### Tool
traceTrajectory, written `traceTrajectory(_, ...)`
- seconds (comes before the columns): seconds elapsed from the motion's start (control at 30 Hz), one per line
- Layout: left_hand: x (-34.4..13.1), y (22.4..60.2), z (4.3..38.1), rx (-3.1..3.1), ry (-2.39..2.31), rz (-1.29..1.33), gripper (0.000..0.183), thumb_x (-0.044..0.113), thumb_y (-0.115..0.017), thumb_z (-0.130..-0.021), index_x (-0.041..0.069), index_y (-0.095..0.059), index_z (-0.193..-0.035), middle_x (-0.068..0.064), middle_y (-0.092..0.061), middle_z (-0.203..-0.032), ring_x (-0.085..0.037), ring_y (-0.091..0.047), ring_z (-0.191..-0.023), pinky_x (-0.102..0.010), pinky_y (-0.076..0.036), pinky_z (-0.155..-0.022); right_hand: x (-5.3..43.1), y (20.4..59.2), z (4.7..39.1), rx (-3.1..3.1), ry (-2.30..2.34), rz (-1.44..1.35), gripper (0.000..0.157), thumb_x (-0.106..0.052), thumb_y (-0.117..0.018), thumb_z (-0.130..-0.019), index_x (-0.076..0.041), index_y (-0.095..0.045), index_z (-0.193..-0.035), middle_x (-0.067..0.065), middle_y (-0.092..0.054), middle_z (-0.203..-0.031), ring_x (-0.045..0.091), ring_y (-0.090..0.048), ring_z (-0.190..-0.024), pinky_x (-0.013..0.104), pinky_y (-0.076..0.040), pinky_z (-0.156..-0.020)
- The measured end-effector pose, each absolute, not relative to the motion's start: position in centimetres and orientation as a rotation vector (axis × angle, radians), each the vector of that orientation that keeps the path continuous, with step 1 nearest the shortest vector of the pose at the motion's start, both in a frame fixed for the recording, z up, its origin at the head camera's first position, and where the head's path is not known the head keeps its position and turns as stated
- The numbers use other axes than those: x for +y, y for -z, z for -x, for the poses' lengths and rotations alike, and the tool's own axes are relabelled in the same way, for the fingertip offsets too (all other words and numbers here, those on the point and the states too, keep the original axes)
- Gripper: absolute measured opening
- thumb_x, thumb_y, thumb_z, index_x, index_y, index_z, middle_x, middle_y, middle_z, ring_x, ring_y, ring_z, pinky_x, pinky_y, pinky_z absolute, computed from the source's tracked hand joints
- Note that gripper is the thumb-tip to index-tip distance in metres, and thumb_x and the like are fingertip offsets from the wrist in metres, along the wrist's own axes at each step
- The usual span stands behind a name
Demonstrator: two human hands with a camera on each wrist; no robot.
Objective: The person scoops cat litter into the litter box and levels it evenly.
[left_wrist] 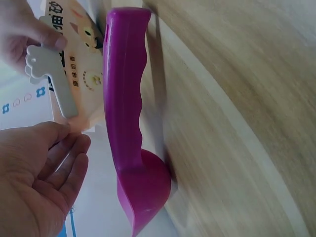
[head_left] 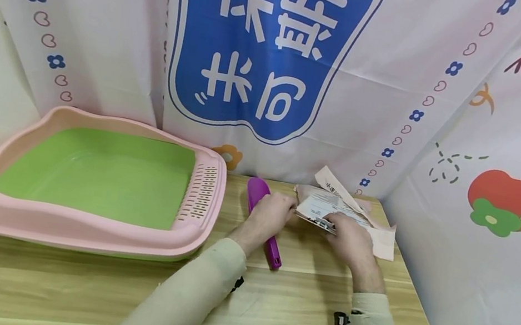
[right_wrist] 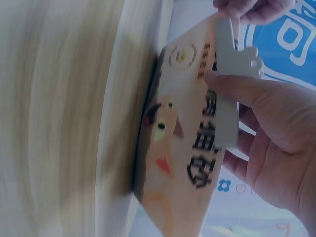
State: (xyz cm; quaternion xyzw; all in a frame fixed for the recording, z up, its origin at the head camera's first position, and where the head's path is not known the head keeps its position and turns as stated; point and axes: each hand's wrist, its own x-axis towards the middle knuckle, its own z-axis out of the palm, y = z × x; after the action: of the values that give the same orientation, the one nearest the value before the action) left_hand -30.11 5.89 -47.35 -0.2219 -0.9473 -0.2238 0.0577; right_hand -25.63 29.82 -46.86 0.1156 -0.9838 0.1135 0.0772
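My right hand (head_left: 350, 240) grips a pale grey clip (right_wrist: 227, 116) with a paw-shaped end, thumb on its front and fingers behind. The clip lies along the edge of a peach bag of cat litter (right_wrist: 185, 116), printed with a cartoon cat and black lettering. My left hand (left_wrist: 37, 177) pinches the bag's corner by the clip's far end, between thumb and index finger, its other fingers loosely bent. From the head view the bag (head_left: 320, 202) is seen on its pale printed side, at the table's back right. A purple scoop (left_wrist: 124, 89) lies under my left forearm.
A pink-rimmed litter box (head_left: 89, 224) with a green inside and slotted end takes up the table's left side. The wooden table (head_left: 277, 322) meets a printed cloth (head_left: 120, 51) at the back and right.
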Motion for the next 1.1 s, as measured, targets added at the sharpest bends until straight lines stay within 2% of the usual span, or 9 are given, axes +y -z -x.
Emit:
traceTrajectory(0.13,5.7,47.3,30.2,-2.896,0.692,0.635,0.012,0.022,-0.075,-0.117,0.018,-0.086,-0.119,-0.003,-0.088,-0.112,-0.023,-0.082,-0.097,-0.042,-0.07,-0.084,30.9,46.7,25.4,-2.955,-0.353,-0.314,0.03,-0.011,-0.088,-0.099,-0.012,-0.084,-0.129,0.012,-0.086,-0.131,0.038,-0.082,-0.122,0.064,-0.067,-0.099)
traceTrajectory(0.27,5.8,47.3,30.3,-2.894,0.696,0.633,0.013,0.021,-0.074,-0.117,0.018,-0.086,-0.117,-0.003,-0.086,-0.106,-0.023,-0.08,-0.094,-0.041,-0.069,-0.083,31.9,46.4,25.2,-2.955,-0.395,-0.266,0.029,-0.014,-0.091,-0.099,-0.014,-0.084,-0.128,0.011,-0.086,-0.127,0.037,-0.082,-0.117,0.063,-0.066,-0.092)
traceTrajectory(0.43,5.7,47.3,30.3,-2.887,0.722,0.619,0.012,0.021,-0.073,-0.117,0.018,-0.085,-0.114,-0.002,-0.085,-0.102,-0.021,-0.078,-0.089,-0.039,-0.068,-0.079,33.2,45.9,24.9,-2.919,-0.425,-0.27,0.027,-0.01,-0.09,-0.099,-0.011,-0.084,-0.125,0.015,-0.087,-0.122,0.038,-0.083,-0.111,0.062,-0.066,-0.093)
traceTrajectory(0.7,5.7,47.2,30.4,-2.878,0.731,0.629,0.013,0.022,-0.072,-0.118,0.017,-0.085,-0.119,-0.004,-0.088,-0.108,-0.023,-0.081,-0.091,-0.039,-0.069,-0.079,34.7,45.5,24.5,-2.903,-0.433,-0.128,0.011,-0.016,-0.088,-0.103,-0.016,-0.085,-0.114,0.012,-0.089,-0.115,0.037,-0.084,-0.107,0.071,-0.062,-0.083)
traceTrajectory(0.97,5.6,47.0,30.4,-2.833,0.68,0.687,0.009,0.018,-0.075,-0.116,0.014,-0.082,-0.117,-0.006,-0.089,-0.113,-0.027,-0.086,-0.1,-0.044,-0.073,-0.087,34.6,45.6,24.7,-2.865,-0.396,-0.131,0.007,-0.014,-0.091,-0.102,-0.015,-0.084,-0.104,0.01,-0.088,-0.109,0.032,-0.081,-0.097,0.067,-0.062,-0.079)
traceTrajectory(1.1,5.7,46.9,30.3,-2.826,0.653,0.709,0.013,0.022,-0.078,-0.115,0.014,-0.082,-0.125,-0.006,-0.089,-0.121,-0.027,-0.087,-0.111,-0.044,-0.073,-0.096,34.3,45.8,24.9,-2.858,-0.378,-0.162,0.008,-0.013,-0.092,-0.1,-0.015,-0.085,-0.102,0.009,-0.088,-0.104,0.031,-0.081,-0.092,0.062,-0.061,-0.077)
